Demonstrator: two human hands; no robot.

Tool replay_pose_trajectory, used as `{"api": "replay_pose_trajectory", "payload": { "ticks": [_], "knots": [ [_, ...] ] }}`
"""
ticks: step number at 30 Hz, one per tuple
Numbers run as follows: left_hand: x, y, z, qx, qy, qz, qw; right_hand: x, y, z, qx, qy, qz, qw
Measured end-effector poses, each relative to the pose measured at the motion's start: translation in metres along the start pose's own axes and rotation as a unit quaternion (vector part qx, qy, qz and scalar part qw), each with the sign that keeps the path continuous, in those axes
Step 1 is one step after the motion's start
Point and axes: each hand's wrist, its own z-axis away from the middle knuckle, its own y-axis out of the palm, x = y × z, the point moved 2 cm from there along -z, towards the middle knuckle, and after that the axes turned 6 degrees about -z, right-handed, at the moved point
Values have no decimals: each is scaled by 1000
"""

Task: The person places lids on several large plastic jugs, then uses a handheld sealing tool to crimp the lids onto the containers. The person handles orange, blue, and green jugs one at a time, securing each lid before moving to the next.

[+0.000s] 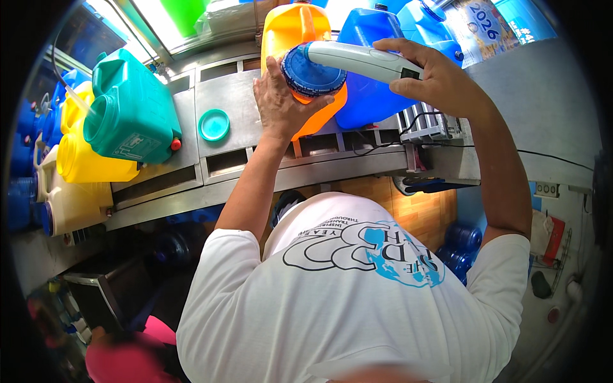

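An orange water jug (300,27) stands on the metal counter in front of me, a wide blue cap (311,73) with a printed band over its mouth. My left hand (281,102) grips the cap's near left side, thumb along its lower edge and fingers around the left. In my right hand (431,76) is a white curved heat gun (357,60), held by its handle end. Its bluish tip reaches over the far left of the cap. Right beside it stands a blue jug (370,96). A round teal lid (214,125) lies on the counter left of my left forearm.
On the left, a teal jug (137,108) stands with its mouth uncovered, a clear hose (78,99) leading to it. Yellow (96,163) and cream jugs (80,201) sit beside it. A black cord (511,150) crosses the right counter. A person in pink (128,357) is at lower left.
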Motion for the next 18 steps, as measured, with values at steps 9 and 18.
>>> {"api": "replay_pose_trajectory", "payload": {
  "ticks": [9,18],
  "knots": [
    [-2,9,-9,11,6,49,999,-26,-30,17,-15,51,-39,998],
    [1,14,-7,-7,15,68,998,-19,-38,-24,9,33,72,997]
  ]
}}
